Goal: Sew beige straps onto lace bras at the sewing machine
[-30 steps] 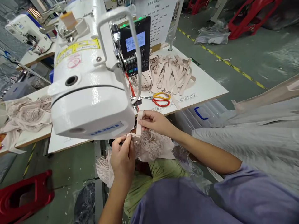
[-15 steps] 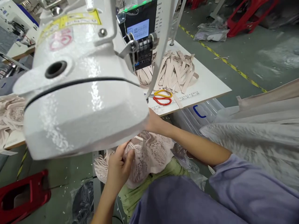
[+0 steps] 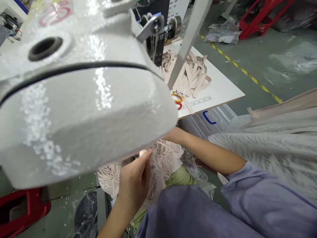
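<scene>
A pale pink lace garment [image 3: 168,158] hangs over my lap, under the white sewing machine head [image 3: 99,115]. My left hand [image 3: 136,175] pinches its upper edge between thumb and curled fingers, just below the machine. Further right, my right hand [image 3: 174,135] reaches in beneath the machine's end. Its fingers are hidden behind the housing, so what they hold does not show. The needle area is out of sight too.
Fabric strips [image 3: 193,72] lie piled on the white table [image 3: 223,89], by scissors [image 3: 177,102] partly behind the machine. Below stands a clear plastic box [image 3: 198,124]. Grey cloth [image 3: 267,145] hangs at right; a red stool [image 3: 32,205] is at lower left.
The view has moved closer to the machine head, which now covers more of the scissors and control panel. My left hand has shifted slightly right and up along the lace.
</scene>
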`<state>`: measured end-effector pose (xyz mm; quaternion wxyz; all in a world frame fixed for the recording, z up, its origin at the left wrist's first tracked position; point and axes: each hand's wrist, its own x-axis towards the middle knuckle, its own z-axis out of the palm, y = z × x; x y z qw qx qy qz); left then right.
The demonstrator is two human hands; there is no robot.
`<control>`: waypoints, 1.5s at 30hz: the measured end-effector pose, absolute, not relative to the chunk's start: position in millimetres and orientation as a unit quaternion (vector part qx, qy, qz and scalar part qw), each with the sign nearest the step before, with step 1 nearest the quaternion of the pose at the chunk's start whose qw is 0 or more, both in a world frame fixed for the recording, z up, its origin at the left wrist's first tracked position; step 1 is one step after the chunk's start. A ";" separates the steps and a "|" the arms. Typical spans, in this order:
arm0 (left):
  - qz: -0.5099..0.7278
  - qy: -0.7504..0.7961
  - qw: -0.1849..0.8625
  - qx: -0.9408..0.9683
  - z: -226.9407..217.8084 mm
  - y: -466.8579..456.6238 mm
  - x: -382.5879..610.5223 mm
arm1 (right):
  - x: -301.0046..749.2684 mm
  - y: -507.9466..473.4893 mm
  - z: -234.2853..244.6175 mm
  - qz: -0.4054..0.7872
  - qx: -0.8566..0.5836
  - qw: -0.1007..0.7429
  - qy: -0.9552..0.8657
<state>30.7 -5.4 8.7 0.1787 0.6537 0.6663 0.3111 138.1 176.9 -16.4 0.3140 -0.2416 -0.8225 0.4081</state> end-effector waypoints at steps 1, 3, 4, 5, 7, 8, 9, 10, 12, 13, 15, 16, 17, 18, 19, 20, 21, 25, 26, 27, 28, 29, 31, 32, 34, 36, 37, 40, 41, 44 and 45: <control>0.309 0.677 0.176 0.645 10.3 -3.9 29.9 | 138.4 177.1 -16.2 0.411 -0.240 0.309 -0.823; 0.306 0.704 0.180 0.615 12.7 -2.0 28.4 | 139.1 177.4 -14.9 0.419 -0.237 0.303 -0.823; 0.306 0.717 0.185 0.599 13.1 -1.5 27.7 | 139.3 177.6 -14.0 0.423 -0.236 0.303 -0.821; 0.309 0.726 0.188 0.584 12.8 -1.4 26.9 | 139.4 177.7 -13.0 0.427 -0.236 0.303 -0.819; 0.318 0.731 0.187 0.575 10.7 -1.8 25.4 | 139.5 177.7 -11.2 0.433 -0.239 0.302 -0.815; 0.322 0.727 0.183 0.578 9.1 -2.2 24.7 | 139.6 177.6 -10.4 0.436 -0.241 0.301 -0.814; 0.323 0.721 0.176 0.587 7.6 -2.5 24.2 | 139.7 177.4 -9.5 0.438 -0.242 0.300 -0.812; 0.320 0.716 0.168 0.597 6.4 -2.6 23.8 | 139.9 177.0 -8.7 0.440 -0.244 0.300 -0.811; 0.305 0.714 0.151 0.612 5.8 -2.0 23.2 | 140.7 176.3 -7.3 0.444 -0.245 0.301 -0.807; 0.300 0.718 0.147 0.610 6.4 -1.1 23.0 | 141.2 175.9 -6.7 0.446 -0.245 0.302 -0.806; 0.300 0.729 0.167 0.592 9.7 1.6 22.4 | 141.8 175.7 -6.0 0.448 -0.243 0.303 -0.806; 0.306 0.733 0.182 0.580 11.8 3.1 22.1 | 141.9 175.8 -5.9 0.447 -0.241 0.303 -0.806; 0.312 0.735 0.199 0.568 14.1 4.6 21.8 | 141.8 176.2 -6.0 0.447 -0.239 0.303 -0.807; 0.318 0.735 0.213 0.560 16.1 5.8 21.4 | 141.6 176.7 -6.0 0.447 -0.237 0.302 -0.808; 0.322 0.734 0.223 0.554 17.7 6.7 21.2 | 141.3 177.3 -6.0 0.447 -0.235 0.300 -0.810; 0.326 0.733 0.229 0.551 18.9 7.2 21.0 | 141.0 177.8 -5.9 0.446 -0.233 0.298 -0.811; 0.330 0.732 0.234 0.549 19.6 7.5 20.8 | 140.8 178.2 -5.6 0.446 -0.231 0.297 -0.812; 0.329 0.735 0.248 0.538 18.9 7.3 20.8 | 142.7 177.5 -1.4 0.445 -0.236 0.294 -0.812; 0.328 0.737 0.249 0.536 18.3 7.3 20.9 | 143.7 176.8 0.0 0.445 -0.238 0.294 -0.812; 0.328 0.739 0.249 0.533 17.6 7.3 21.0 | 144.6 176.0 1.3 0.446 -0.240 0.294 -0.811; 0.330 0.741 0.248 0.530 16.9 7.5 21.4 | 145.3 175.3 2.2 0.448 -0.242 0.294 -0.809; 0.334 0.743 0.243 0.527 16.2 7.6 21.9 | 145.6 174.7 2.7 0.450 -0.245 0.295 -0.806; 0.348 0.746 0.229 0.519 14.7 7.6 23.7 | 145.1 174.1 2.2 0.453 -0.254 0.297 -0.801; 0.355 0.748 0.222 0.516 14.1 7.5 24.7 | 144.3 174.1 1.4 0.453 -0.259 0.298 -0.800; 0.363 0.749 0.212 0.511 13.1 6.9 26.6 | 142.8 174.4 -0.3 0.451 -0.264 0.298 -0.799; 0.360 0.750 0.209 0.514 12.8 6.1 27.5 | 142.3 174.5 -0.5 0.448 -0.266 0.299 -0.799; 0.355 0.751 0.209 0.517 12.9 5.7 27.6 | 142.7 174.3 0.2 0.448 -0.266 0.299 -0.800; 0.336 0.754 0.209 0.524 13.8 4.9 26.5 | 145.3 173.2 4.6 0.450 -0.265 0.298 -0.799; 0.330 0.756 0.208 0.525 14.2 4.8 26.1 | 146.0 172.8 6.1 0.451 -0.265 0.296 -0.799; 0.317 0.761 0.203 0.528 14.5 5.1 25.5 | 146.2 172.5 8.1 0.452 -0.266 0.290 -0.800; 0.315 0.761 0.200 0.530 14.3 5.2 25.4 | 145.8 172.7 8.0 0.453 -0.267 0.290 -0.800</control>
